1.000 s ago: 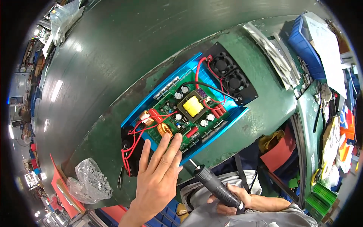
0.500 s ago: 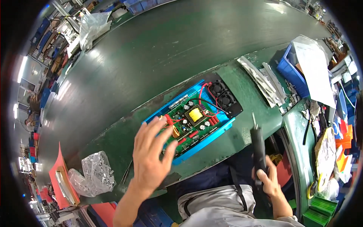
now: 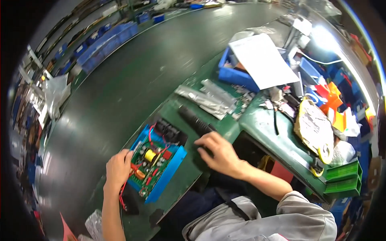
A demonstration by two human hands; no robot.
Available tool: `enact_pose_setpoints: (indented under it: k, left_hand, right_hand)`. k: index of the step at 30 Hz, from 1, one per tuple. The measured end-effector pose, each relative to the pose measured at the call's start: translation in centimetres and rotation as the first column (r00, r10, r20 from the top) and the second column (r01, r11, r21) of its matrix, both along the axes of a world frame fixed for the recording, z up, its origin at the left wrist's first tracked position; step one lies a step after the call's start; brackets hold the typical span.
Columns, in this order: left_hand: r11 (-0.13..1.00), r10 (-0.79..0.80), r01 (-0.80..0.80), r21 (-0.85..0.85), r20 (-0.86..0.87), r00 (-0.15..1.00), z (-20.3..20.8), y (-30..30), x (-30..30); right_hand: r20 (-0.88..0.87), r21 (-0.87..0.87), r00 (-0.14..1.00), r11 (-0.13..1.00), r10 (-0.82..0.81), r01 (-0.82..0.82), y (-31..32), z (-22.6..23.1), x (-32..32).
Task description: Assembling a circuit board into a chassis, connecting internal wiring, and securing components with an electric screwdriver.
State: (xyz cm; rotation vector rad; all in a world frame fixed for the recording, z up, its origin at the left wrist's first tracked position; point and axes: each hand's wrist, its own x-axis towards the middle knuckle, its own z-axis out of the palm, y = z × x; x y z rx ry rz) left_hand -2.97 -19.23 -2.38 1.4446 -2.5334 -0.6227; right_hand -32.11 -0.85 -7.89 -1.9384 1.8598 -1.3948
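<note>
An open blue metal case (image 3: 168, 176) sits at an angle on the green bench. Inside are a green circuit board (image 3: 141, 160) and a yellow-wrapped transformer (image 3: 150, 156), and a pair of black fans (image 3: 169, 131) is at its far end. My left hand (image 3: 118, 168) is closed on the case's left edge, its fingertips partly hidden. Red wires and a dark plate (image 3: 132, 201) show below that hand. A black electric screwdriver (image 3: 194, 119) lies beyond the fans' right side. My right hand (image 3: 221, 156), slightly blurred, is beside its rear end with fingers apart, holding nothing visible.
Silvery strips (image 3: 207, 99) lie beyond the screwdriver. A blue bin (image 3: 237, 76) with a white sheet (image 3: 263, 60) stands behind them. To the right are a cluttered side bench (image 3: 261, 120) and a green holder (image 3: 343, 178). A plastic bag (image 3: 94, 225) is at lower left.
The view has swung to the right. My left hand has come down onto the case's edge. My right hand has moved the screwdriver onto the bench and loosened from it.
</note>
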Motion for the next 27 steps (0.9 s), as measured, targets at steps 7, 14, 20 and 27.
enact_pose_setpoints:
  k: [7,14,20,27]
  left_hand:
    - [0.936,-0.016,0.071,-0.345,0.16,0.987,-2.2,-2.2,0.9]
    - [0.866,0.446,-0.411,-0.285,0.072,0.892,-4.3,-14.2,6.7]
    - [0.868,0.493,-0.156,0.471,-0.789,0.366,-4.4,-14.4,5.2]
    - [0.79,0.044,0.487,0.373,-0.826,0.562,0.6,5.3,-11.5]
  right_hand:
    - [-0.217,-0.052,0.975,0.997,0.042,-0.054,0.6,-3.2,0.5]
    - [-0.311,-0.054,0.946,0.993,0.087,-0.109,-0.1,-3.3,0.0]
    - [-0.331,-0.02,0.943,0.998,0.044,-0.054,-0.1,-2.8,0.1]
    - [-0.001,0.051,0.998,0.997,0.062,-0.062,-3.8,-2.3,3.7]
